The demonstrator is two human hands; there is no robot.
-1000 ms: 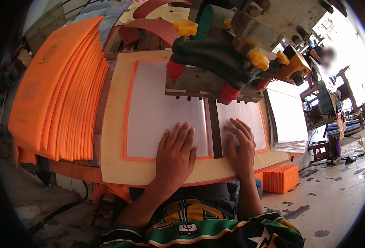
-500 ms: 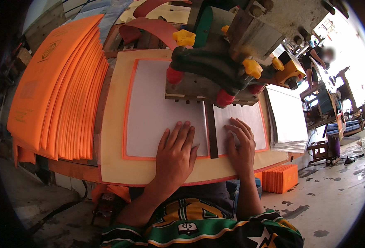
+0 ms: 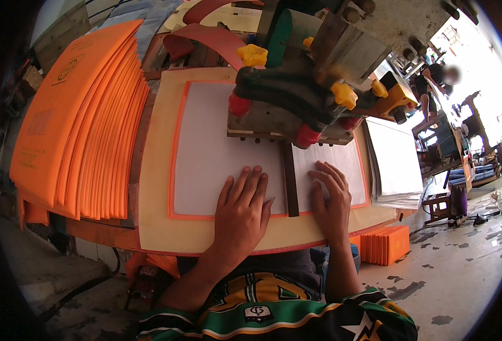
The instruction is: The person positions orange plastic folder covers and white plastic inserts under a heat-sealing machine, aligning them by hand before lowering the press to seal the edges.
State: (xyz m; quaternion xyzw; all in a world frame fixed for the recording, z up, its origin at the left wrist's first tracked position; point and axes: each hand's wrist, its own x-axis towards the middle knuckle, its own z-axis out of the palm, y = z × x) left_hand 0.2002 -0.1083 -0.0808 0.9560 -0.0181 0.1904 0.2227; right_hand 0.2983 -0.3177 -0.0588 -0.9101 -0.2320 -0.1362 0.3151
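Observation:
My left hand [image 3: 241, 210] lies flat, fingers stretched, on a white sheet [image 3: 205, 131] of an opened-out cover with an orange edge [image 3: 174, 187]. On the cover's narrower white right part [image 3: 310, 162] rests my right hand [image 3: 332, 196], its fingers extended and slightly bent. Between the hands runs a narrow dark strip [image 3: 292, 193]. The cover lies on a cream board [image 3: 166, 236]. Just beyond my fingers, a dark machine head [image 3: 296, 94] with red and yellow knobs hangs over the cover, hiding part of it.
A tall stack of orange folders [image 3: 86, 125] leans at the left. White sheets [image 3: 396, 165] are piled right of the board. More orange folders [image 3: 384, 245] stand lower right, near the patchy floor [image 3: 433, 284]. Another person [image 3: 433, 85] is at the far right.
Both hands stay in place on the cover. The machine head's yellow knobs on the right have shifted very slightly left.

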